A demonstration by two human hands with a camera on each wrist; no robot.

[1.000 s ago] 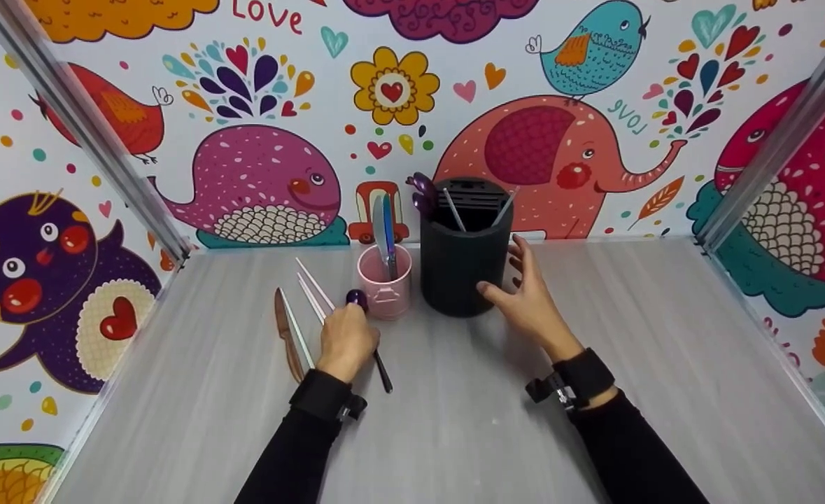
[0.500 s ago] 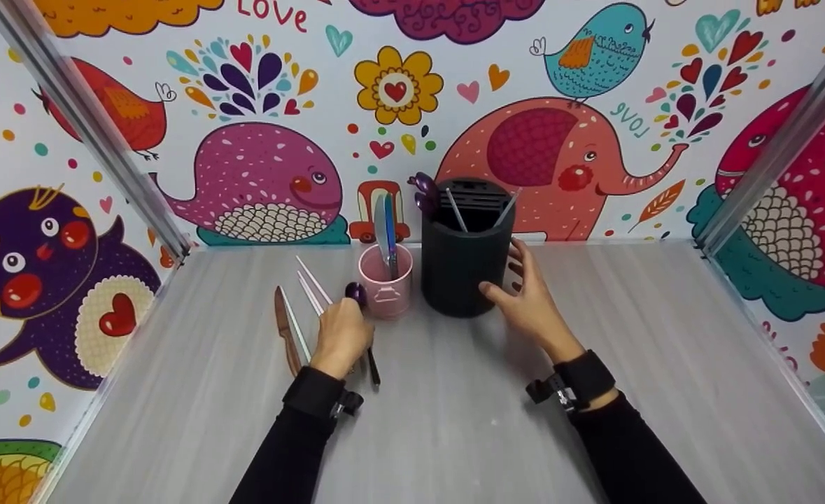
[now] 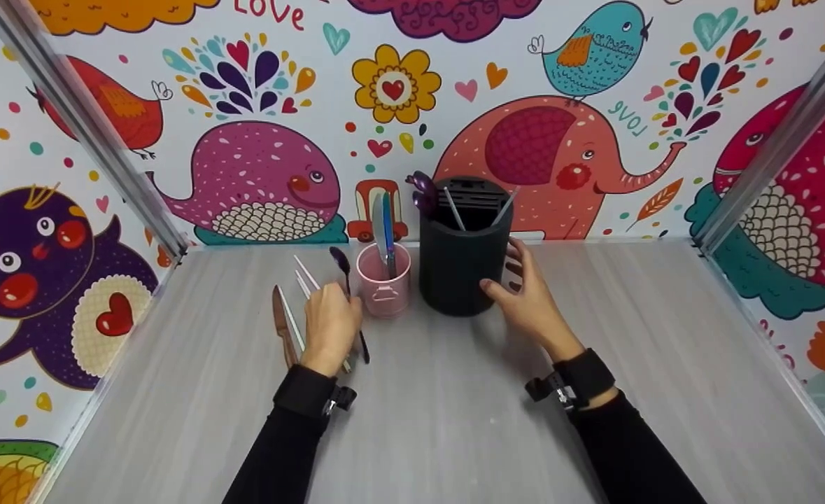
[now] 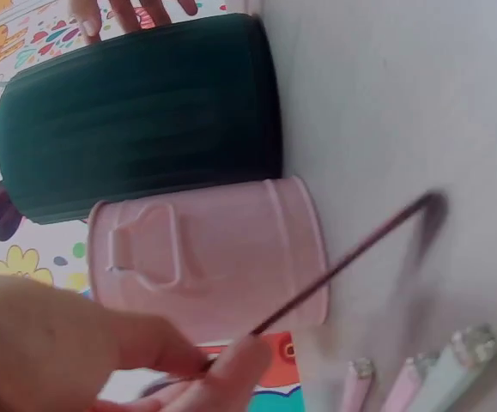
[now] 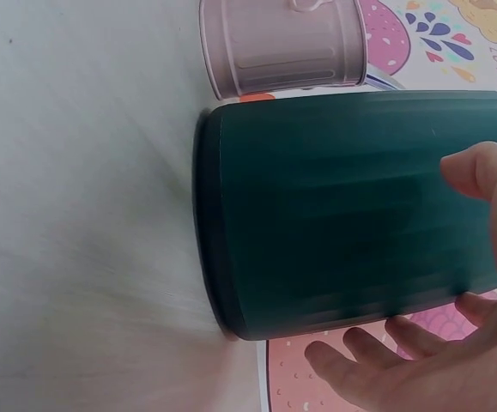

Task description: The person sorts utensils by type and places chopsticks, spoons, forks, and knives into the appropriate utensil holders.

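A dark purple spoon [image 3: 341,260] is pinched between the thumb and fingers of my left hand [image 3: 332,318]. Its bowl points toward the back wall, and the thin handle [image 4: 342,266] slants down close over the table in the left wrist view. Just right of it stands a small pink bucket [image 3: 388,301] with knives upright inside. My right hand [image 3: 531,301] is at the right side of a black utensil holder [image 3: 462,273], thumb on its front and relaxed fingers along its far side. Purple spoons [image 3: 422,192] and thin metal-coloured sticks poke out of the holder.
Left of my left hand lie a brown knife [image 3: 283,325], a pale green chopstick [image 3: 290,315] and pink chopsticks [image 3: 306,273], partly hidden under the hand. A wall with cartoon animals [image 3: 265,182] closes off the back; metal posts [image 3: 97,133] stand at the corners.
My left hand has shifted left and slightly back with the spoon, whose bowl now shows further toward the wall, left of the bucket. The right hand and holder have stayed put.
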